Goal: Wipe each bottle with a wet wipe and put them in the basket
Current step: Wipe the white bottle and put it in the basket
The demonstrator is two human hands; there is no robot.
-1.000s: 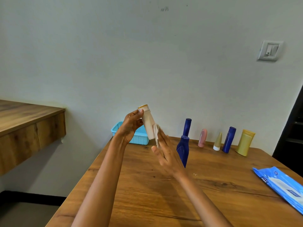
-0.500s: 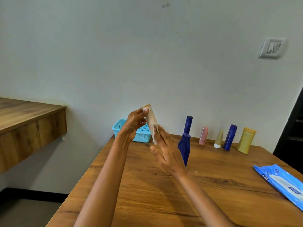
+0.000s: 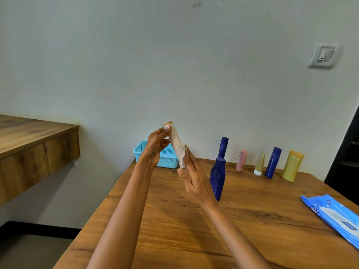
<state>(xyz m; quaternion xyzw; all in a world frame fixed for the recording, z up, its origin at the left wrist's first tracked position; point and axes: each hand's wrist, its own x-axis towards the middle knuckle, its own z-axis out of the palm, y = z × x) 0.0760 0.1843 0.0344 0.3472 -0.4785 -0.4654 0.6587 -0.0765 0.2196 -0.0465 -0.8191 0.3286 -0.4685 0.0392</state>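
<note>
The wide wooden worktop (image 3: 252, 230) runs out in front of me to the pale wall, and a wooden shelf-like counter (image 3: 35, 144) juts from the wall off to my left. At the right edge lies the blue soft pack of wet wipes (image 3: 334, 216), flat on the wood. Back by the wall, at the far left corner, sits the light blue perforated plastic basket (image 3: 167, 160); I can't see anything in it from here, though my arm hides part of it. Six bottles are waiting: a dark blue curved bottle (image 3: 218, 179) standing nearest me, a tall dark blue bottle (image 3: 223, 146) behind it, then along the wall a pink rounded bottle (image 3: 241, 160), a small olive cone-shaped tube on a white cap (image 3: 259, 165), another dark blue bottle (image 3: 273, 162) and a mustard-yellow squat bottle (image 3: 292, 165). All upright, all apparently untouched, so by my reckoning I'm on bottle one of seven. That one, the cream cylindrical bottle with the orange cap (image 3: 174, 141), is up in the air, tilted, above the near side of the basket. My left hand (image 3: 155, 146) grips it near the cap end, fingers curled round it. My right hand (image 3: 191, 175) has fingers fairly straight, pressing the white wet wipe (image 3: 183, 154) against the lower end of the bottle. Wiping now, basket next.
</note>
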